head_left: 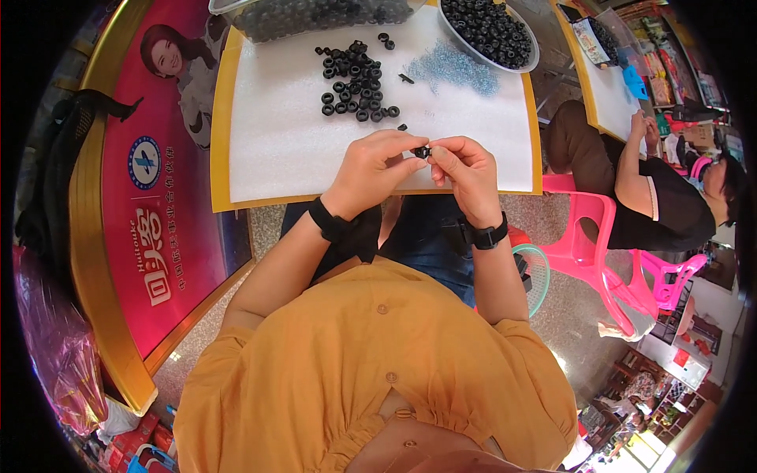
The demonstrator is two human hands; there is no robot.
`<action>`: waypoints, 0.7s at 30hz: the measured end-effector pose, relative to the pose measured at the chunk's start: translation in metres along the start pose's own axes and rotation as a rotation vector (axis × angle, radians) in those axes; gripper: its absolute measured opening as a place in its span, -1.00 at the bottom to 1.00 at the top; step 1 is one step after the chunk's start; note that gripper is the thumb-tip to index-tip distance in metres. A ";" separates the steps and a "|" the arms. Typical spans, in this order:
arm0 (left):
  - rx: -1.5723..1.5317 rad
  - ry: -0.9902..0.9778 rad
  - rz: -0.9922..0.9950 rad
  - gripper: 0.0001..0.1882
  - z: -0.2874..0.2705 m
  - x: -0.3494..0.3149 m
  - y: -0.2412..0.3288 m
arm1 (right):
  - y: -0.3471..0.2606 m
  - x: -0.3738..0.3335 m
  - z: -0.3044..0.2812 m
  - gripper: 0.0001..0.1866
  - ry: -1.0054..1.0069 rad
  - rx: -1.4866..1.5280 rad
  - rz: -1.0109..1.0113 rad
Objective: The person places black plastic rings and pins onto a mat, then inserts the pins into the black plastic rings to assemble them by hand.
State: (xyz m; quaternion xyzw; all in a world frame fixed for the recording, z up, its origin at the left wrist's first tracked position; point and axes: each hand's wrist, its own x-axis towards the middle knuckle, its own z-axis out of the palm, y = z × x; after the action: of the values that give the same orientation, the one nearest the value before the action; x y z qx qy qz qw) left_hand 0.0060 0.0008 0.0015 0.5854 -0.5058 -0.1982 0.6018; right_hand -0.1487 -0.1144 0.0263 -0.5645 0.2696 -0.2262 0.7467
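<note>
My left hand (pixel 369 167) pinches a small black ring-shaped part (pixel 422 151) between thumb and forefinger. From the other side, the thumb and forefinger of my right hand (pixel 467 169) close on the same part. Both hands are over the near edge of the white tabletop (pixel 276 150). Just beyond them lies a loose pile of black plastic rings (pixel 355 88). A tiny black piece (pixel 402 127) rests close to my fingertips, and a short black strip (pixel 406 79) lies farther off. Clear bluish bits (pixel 453 68) are spread right of the pile.
A clear box (pixel 236 30) of dark parts and a bowl (pixel 534 61) heaped with black rings stand at the far edge. A red banner board (pixel 177 229) is at the left. To the right are a pink chair (pixel 587 206) and a seated person (pixel 670 197) working at another table.
</note>
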 end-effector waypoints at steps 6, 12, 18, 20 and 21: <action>0.022 -0.014 -0.016 -0.72 -0.001 0.000 0.001 | -0.002 -0.001 0.002 -0.85 0.002 -0.046 0.009; 0.017 0.011 0.013 -0.73 0.000 -0.001 -0.001 | -0.004 0.002 0.000 -0.81 -0.023 0.068 0.123; -0.053 -0.007 0.061 -0.71 -0.003 -0.001 0.002 | -0.011 0.007 -0.005 -0.74 -0.185 0.251 0.368; -0.083 -0.024 0.055 -0.72 -0.003 -0.001 -0.001 | -0.007 0.009 -0.006 -0.73 -0.214 0.266 0.386; -0.082 -0.023 0.055 -0.72 -0.003 -0.001 -0.001 | -0.005 0.010 -0.007 -0.72 -0.242 0.282 0.404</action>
State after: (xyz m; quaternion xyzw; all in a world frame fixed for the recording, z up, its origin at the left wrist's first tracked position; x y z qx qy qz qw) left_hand 0.0086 0.0028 0.0007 0.5436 -0.5202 -0.2090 0.6247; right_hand -0.1461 -0.1269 0.0284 -0.4126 0.2514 -0.0386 0.8747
